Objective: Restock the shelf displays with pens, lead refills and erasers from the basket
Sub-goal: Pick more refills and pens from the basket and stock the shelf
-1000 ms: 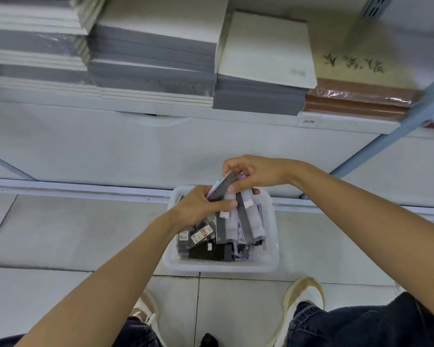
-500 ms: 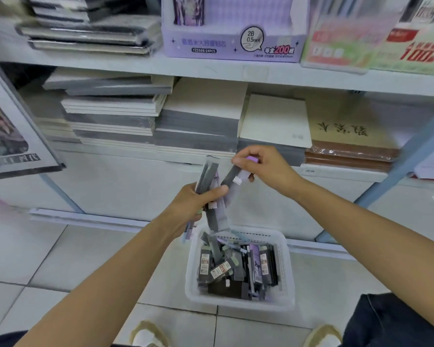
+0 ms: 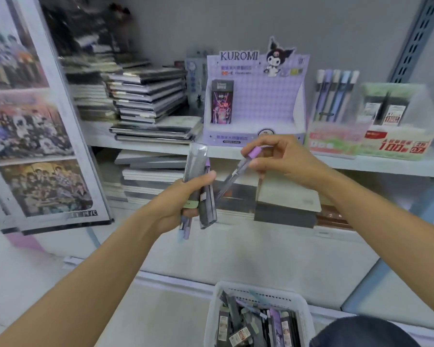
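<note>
Shop shelves fill the view, and a white shelf (image 3: pixel 376 167) is seen just behind the hands. On it a purple Kuromi display box (image 3: pixel 257 106) is stood. Only one dark pack (image 3: pixel 222 102) is seen in its tray, so it is judged to be the place that needs filling. Just beside it, to the right, a display of pens (image 3: pixel 336 96) is stood upright. Past that, a display of small packs (image 3: pixel 391 111) with a red price card is seen. Notebooks (image 3: pixel 148 96) are piled to the left of the purple box.

A bunch of long grey packs (image 3: pixel 198 161) is gripped in the left hand (image 3: pixel 183 197), with the fingers wrapped round and the thumb pressed on the front. The packs are held upright, most likely so that one can be taken at a time.

One thin tube (image 3: pixel 232 175) with a purple cap is pinched near its top by the right hand (image 3: pixel 283 159). It is tilted, with its lower end close to the bunch; whether the two touch cannot be told. It is held up in front of the purple box, likely so it can be matched and set inside.

Down by the floor, the white basket (image 3: pixel 212 319) is seen, well below both hands. Many more packs are seen in it, so much of the job is judged not yet done
</note>
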A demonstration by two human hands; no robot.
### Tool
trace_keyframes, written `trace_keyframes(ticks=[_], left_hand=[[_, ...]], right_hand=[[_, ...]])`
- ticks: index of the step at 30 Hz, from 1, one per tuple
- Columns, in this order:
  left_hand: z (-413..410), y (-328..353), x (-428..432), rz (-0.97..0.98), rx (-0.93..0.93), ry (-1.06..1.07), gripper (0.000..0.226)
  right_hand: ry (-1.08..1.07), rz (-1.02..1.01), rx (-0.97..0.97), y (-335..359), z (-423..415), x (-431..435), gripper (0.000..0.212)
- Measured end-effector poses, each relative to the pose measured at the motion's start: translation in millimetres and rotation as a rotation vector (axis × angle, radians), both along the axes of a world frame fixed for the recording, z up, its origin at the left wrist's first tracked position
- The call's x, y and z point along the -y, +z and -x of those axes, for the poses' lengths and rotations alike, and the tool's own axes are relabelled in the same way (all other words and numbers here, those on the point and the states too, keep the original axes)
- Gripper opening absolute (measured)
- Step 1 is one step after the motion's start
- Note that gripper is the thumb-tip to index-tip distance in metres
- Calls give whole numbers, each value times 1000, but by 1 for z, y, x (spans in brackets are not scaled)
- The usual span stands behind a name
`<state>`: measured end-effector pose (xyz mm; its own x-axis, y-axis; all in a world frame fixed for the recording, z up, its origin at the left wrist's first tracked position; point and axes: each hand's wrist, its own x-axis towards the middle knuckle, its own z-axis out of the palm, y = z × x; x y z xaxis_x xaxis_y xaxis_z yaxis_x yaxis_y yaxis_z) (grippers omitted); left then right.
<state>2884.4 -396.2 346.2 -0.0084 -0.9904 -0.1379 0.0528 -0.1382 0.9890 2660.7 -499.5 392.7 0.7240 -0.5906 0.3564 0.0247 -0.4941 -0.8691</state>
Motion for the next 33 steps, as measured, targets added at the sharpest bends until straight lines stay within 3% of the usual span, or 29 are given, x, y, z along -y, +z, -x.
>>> trace_keyframes(ticks=[3, 7, 12, 17, 27, 33], left_hand=[[-3, 27, 9, 86, -13, 71, 35], [-4, 54, 24, 193, -20, 183, 40], [-8, 72, 39, 286, 9, 242, 36], [-15, 70, 48, 264, 49, 292, 24], [-26, 72, 64, 237, 93, 327, 38], [-26, 72, 70, 222, 124, 299, 33]], right_hand=[[-133, 153, 91, 35, -2, 7, 18], [-303, 327, 170, 88, -3, 29, 6], [-470, 460, -17, 117, -14, 65, 14], [-473, 567, -175, 112, -38, 74, 11], [-442, 760, -370, 112, -72, 89, 13], [-516, 796, -316, 129, -55, 101, 17]])
